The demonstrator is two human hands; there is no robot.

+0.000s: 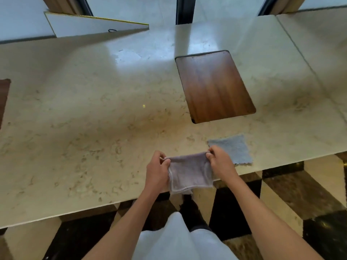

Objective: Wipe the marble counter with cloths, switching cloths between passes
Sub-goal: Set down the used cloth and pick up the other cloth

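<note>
A pale mauve cloth (pixel 189 174) hangs stretched between both hands over the near edge of the beige marble counter (pixel 84 128). My left hand (pixel 157 171) pinches its top left corner. My right hand (pixel 219 161) pinches the top right corner. The cloth's lower part droops past the counter edge. A second cloth, light blue and fluffy (pixel 234 149), lies flat on the counter just right of my right hand, close to the front edge.
A brown wooden inset panel (pixel 214 85) sits in the counter behind the blue cloth. Another brown panel (pixel 3 98) shows at the left edge. A white board (pixel 90 25) lies at the back left. Checkered dark and cream floor (pixel 281 203) lies below.
</note>
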